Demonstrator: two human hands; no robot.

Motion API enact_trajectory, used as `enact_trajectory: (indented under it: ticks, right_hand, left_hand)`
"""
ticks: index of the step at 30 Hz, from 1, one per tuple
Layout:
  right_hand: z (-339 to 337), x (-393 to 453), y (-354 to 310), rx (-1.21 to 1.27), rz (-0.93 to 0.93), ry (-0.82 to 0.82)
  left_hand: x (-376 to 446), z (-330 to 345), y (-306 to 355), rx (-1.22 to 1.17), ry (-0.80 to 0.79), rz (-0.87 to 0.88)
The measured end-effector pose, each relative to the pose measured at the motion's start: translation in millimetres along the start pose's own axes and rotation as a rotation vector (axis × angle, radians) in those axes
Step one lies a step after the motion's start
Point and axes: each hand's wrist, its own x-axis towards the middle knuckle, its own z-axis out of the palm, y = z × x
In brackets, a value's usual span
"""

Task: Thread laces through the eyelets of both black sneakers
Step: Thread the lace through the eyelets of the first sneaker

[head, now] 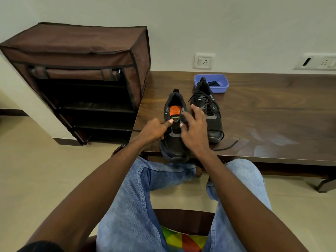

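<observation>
Sneaker [174,140], toe toward the person, heel toward wall, both hands [154,130] [195,131] pinching its lace.

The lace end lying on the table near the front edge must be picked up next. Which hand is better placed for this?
The right hand, probably. The loose lace end lies to the right of the near sneaker, on that hand's side, nothing between. The left hand holds the sneaker's left side and would have to cross over it.

Setting: a room in a home. Landmark is the low dark wooden table [272,110] against a plain wall. Left of it, a brown fabric shoe rack [81,79] (front flap rolled up). Above it, wall sockets [204,61]. Tiled floor [36,170] below.
</observation>
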Motion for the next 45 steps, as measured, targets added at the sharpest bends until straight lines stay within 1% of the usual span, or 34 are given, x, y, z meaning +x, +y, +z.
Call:
enact_trajectory:
  ticks: [2,3,5,8,9,10,11,13,14,15,16,17,18,19,20,21,22,24,25,26,28,31,32,33,34,37,38,39,40,41,42,43,44,45]
  right_hand:
    - [7.7,-3.4,-0.9,-0.059,-0.028,-0.216]
    - [10.9,-3.7,-0.8,-0.029,-0.008,-0.278]
    - [12.8,-3.3,-0.8,0.067,0.03,-0.29]
    - [9.7,-1.9,-2.1,0.091,0.098,-0.283]
    - [6.2,-1.4,-3.6,0.139,0.159,-0.245]
    - [3.8,-0.1,-4.8,0.239,0.258,-0.17]
    - [0.3,3.2,-5.1,0.407,0.412,-0.064]
    - [-8.7,11.8,-1.6,0.802,0.794,0.187]
    - [-13.8,15.9,3.1,0.912,0.934,0.314]
    - [-17.9,18.5,7.6,0.902,0.993,0.385]
    - [-20.9,19.2,10.2,0.801,0.984,0.412]
    - [-22.8,18.5,12.7,0.615,0.913,0.407]
    - [-24.2,15.5,12.6,0.408,0.777,0.379]
    - [-22.6,12.5,14.0,0.227,0.57,0.36]
    - [-19.4,10.1,13.4,0.108,0.353,0.328]
    - [-15.0,9.2,12.9,0.057,0.191,0.249]
    - [-10.7,7.5,9.6,0.047,0.076,0.135]
    - [3.3,2.2,7.3,0.032,-0.03,-0.153]
    - [8.9,0.0,6.7,0.042,-0.034,-0.254]
    - [11.9,0.0,5.5,0.077,-0.014,-0.298]
    - [11.0,1.2,2.8,0.154,0.039,-0.302]
    - [6.0,1.6,1.1,0.163,0.089,-0.309]
    - [4.3,0.6,-0.7,0.198,0.124,-0.285]
    - [2.5,-0.1,-3.0,0.26,0.187,-0.226]
    - [-0.1,0.6,-5.1,0.367,0.298,-0.136]
    - [-10.2,11.7,-2.3,0.915,0.783,0.247]
    - [-14.4,15.4,2.6,1.012,0.903,0.377]
    - [-17.6,17.5,7.1,0.982,0.966,0.448]
    - [-19.9,17.8,10.2,0.836,0.971,0.468]
    - [-20.3,16.4,13.1,0.606,0.904,0.459]
    - [-20.4,13.7,14.5,0.395,0.754,0.431]
    - [-17.4,11.1,15.8,0.234,0.531,0.415]
    - [-13.5,10.0,16.1,0.144,0.306,0.369]
    - [-8.4,9.4,14.8,0.117,0.141,0.269]
  left_hand:
    - [-0.2,0.8,1.3,0.003,0.0,0.005]
    - [-0.4,1.1,2.1,0.005,0.007,0.006]
    - [0.3,2.6,2.1,0.005,0.013,-0.003]
    - [1.8,3.6,0.7,0.0,0.02,-0.015]
    - [1.9,3.9,1.0,0.004,0.018,-0.015]
    - [1.9,3.8,0.8,0.009,0.014,-0.014]
    - [1.7,3.4,0.6,0.011,0.01,-0.012]
    - [1.7,3.1,0.0,0.002,0.003,-0.012]
    - [2.0,2.9,-0.2,0.001,0.003,-0.011]
    - [2.3,2.8,-0.3,0.003,0.005,-0.011]
    - [2.7,2.7,-0.8,0.008,0.009,-0.014]
    - [3.2,2.8,-0.9,0.012,0.012,-0.017]
    - [3.1,2.7,-0.7,0.013,0.01,-0.019]
    - [2.9,2.6,-0.4,0.012,0.005,-0.019]
    - [2.7,2.5,-0.3,0.013,0.001,-0.016]
    - [2.4,2.4,0.1,0.013,0.001,-0.011]
    - [1.7,2.2,0.2,0.014,0.004,-0.009]
    - [0.2,2.1,1.9,0.014,0.01,-0.001]
    - [0.1,2.4,2.8,0.017,0.012,0.004]
    - [0.3,2.7,3.2,0.021,0.013,0.007]
    - [0.4,3.2,3.4,0.02,0.011,0.005]
    - [0.9,4.0,3.2,0.009,0.02,0.002]
    - [0.7,4.1,3.3,0.008,0.021,0.004]
    - [0.7,4.0,3.3,0.007,0.017,0.004]
    - [0.5,3.6,2.8,0.006,0.012,0.004]
    - [0.7,2.7,1.5,0.003,0.001,-0.003]
    - [1.0,2.9,1.5,0.005,0.002,-0.001]
    - [0.7,3.0,1.5,0.004,0.004,0.001]
    - [0.4,3.0,1.6,0.001,0.006,0.004]
    - [0.0,2.9,1.6,-0.003,0.006,0.005]
    - [-0.1,2.9,1.8,-0.007,0.004,0.005]
    - [0.0,2.9,1.2,-0.011,0.001,0.001]
    - [-0.2,2.7,1.3,-0.015,0.0,-0.003]
    - [-0.5,2.1,1.2,-0.016,0.001,-0.004]
